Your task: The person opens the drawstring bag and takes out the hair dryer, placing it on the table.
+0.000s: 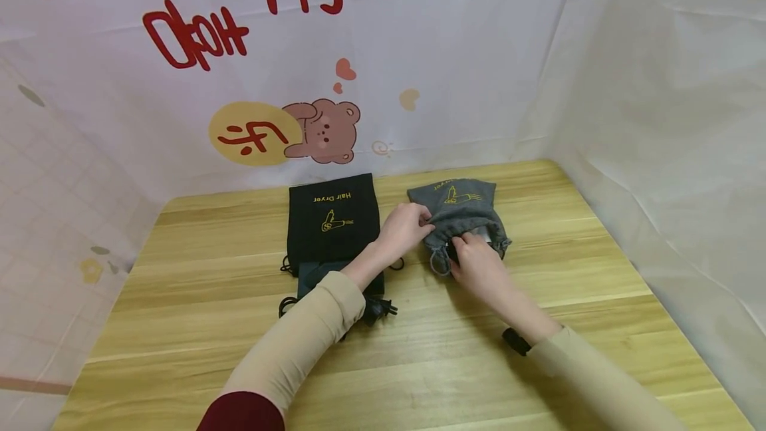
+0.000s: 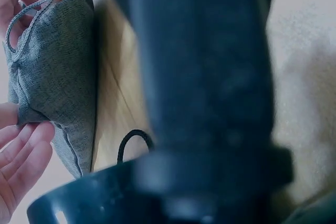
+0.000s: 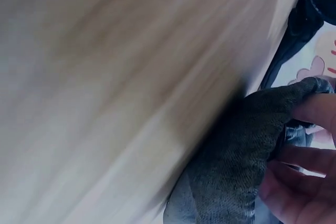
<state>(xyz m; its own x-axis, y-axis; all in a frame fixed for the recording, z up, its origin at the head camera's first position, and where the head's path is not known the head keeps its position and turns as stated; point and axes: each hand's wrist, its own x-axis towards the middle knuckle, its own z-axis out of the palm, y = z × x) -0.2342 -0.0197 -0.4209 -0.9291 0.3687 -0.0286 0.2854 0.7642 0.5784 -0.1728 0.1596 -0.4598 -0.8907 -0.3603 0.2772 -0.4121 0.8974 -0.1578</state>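
A grey drawstring bag (image 1: 463,208) with a yellow hair dryer print lies at the back right, its mouth facing me. My left hand (image 1: 403,226) pinches the cloth at the bag's left side; in the left wrist view its thumb and fingers (image 2: 29,142) meet at the edge of the cloth. My right hand (image 1: 479,261) is at the bag's mouth. In the right wrist view its fingers (image 3: 307,161) reach in past the gathered rim (image 3: 262,145). Something dark shows under that hand, and I cannot tell whether the fingers grip it. The bag hides their tips.
Left of the grey bag lies a black drawstring bag (image 1: 332,225) printed "Hair Dryer". A dark flat item (image 1: 308,278) lies at its mouth, with a black cord and plug (image 1: 380,310) in front, partly behind my left sleeve. The wooden table (image 1: 197,238) meets white printed sheets behind.
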